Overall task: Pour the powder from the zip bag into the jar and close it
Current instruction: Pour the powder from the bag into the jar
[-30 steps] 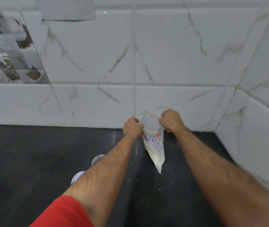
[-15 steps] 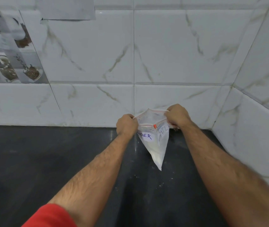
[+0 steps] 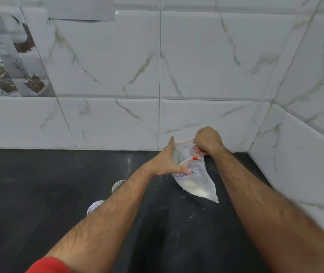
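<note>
Powder sits heaped in the low corner of the zip bag [image 3: 193, 180], which hangs above the dark counter [image 3: 39, 194] near the wall corner, its mouth already parted and the orange slider [image 3: 195, 158] showing on the near lip. The right hand [image 3: 208, 141] grips the far top edge at about 1 o'clock from the bag's middle, fingers curled tight round the plastic. The left hand [image 3: 167, 164] lies at 9 o'clock, fingers straight and spread, thumb up along the near edge and fingertips pressing the label side; it pinches nothing that I can see.

The jar [image 3: 117, 185] peeps out from behind the left forearm at 8 o'clock from the bag, only a slice of clear rim visible, and a round lid-like disc [image 3: 94, 207] lies just beyond it toward 7 o'clock. Both are well apart from the bag.

Judging by this, the step in hand is readying the mouth for the pour. To do it well, the left hand should probably take a firm hold of the near lip so the opening forms 1 narrow spout, then carry the bag over the jar before tipping. Keep the heavy corner lowest until the mouth is above the rim; specks already dust the counter, so a slow tilt looks wise.
</note>
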The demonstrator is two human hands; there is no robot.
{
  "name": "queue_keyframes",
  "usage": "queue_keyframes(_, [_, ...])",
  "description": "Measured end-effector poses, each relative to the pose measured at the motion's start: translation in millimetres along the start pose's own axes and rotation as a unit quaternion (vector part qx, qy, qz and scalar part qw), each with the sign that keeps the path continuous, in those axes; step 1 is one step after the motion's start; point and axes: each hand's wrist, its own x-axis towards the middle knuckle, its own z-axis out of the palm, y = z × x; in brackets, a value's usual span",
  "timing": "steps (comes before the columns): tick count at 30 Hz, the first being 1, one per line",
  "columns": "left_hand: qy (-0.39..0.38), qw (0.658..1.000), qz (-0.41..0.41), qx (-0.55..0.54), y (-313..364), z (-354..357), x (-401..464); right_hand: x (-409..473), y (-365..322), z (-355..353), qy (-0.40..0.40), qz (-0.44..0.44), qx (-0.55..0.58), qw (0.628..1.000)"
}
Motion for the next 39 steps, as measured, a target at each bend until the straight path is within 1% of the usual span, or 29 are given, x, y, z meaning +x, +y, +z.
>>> queue_keyframes(2, [0.033,0.999,0.011,0.02,-2.0,7.2,-0.6,-1.7,3.3,2.7,-0.015,0.02,0.001,1.0])
queue_keyframes(5, [0.101,0.994,0.016,0.031,-0.7,7.9,-2.5,-6.0,4.2,0.9,-0.034,0.022,0.007,0.999])
queue_keyframes(10, [0.141,0.989,0.023,0.042,-2.3,2.7,-6.0,-11.0,10.1,-8.2,-0.051,0.004,-0.01,0.999])
queue_keyframes(15, [0.171,0.984,0.006,0.055,-5.8,-1.5,1.2,-14.7,19.6,-15.1,-0.088,-0.007,0.012,0.996])
queue_keyframes(20, [0.177,0.98,-0.073,0.047,-8.3,-5.8,9.6,-16.8,28.9,-18.3,-0.111,-0.018,0.054,0.992])
queue_keyframes(22, [0.172,0.981,-0.079,0.047,-9.4,-6.6,12.1,-17.4,31.3,-18.5,-0.121,-0.024,0.061,0.991])
queue_keyframes(25, [0.159,0.985,-0.059,0.033,-10.5,-7.5,14.4,-18.2,34.0,-19.8,-0.122,-0.035,0.061,0.99])
queue_keyframes(28, [0.149,0.988,-0.025,0.033,-5.9,-8.5,15.1,-17.1,37.6,-22.3,-0.111,-0.049,0.057,0.991])
queue_keyframes(31, [0.155,0.986,0.0,0.061,3.6,-11.3,16.9,-14.7,41.8,-25.5,-0.083,-0.055,0.08,0.992])
queue_keyframes(33, [0.159,0.983,0.005,0.087,11.5,-13.6,20.6,-11.9,47.6,-26.6,-0.052,-0.049,0.129,0.989])
queue_keyframes(37, [0.169,0.974,0.016,0.146,28.7,-26.9,25.9,-9.8,65.6,-21.3,0.057,-0.019,0.238,0.969])
queue_keyframes(39, [0.156,0.975,0.032,0.152,36.3,-38.8,27.1,-11.3,75.9,-13.3,0.072,0.015,0.285,0.956])
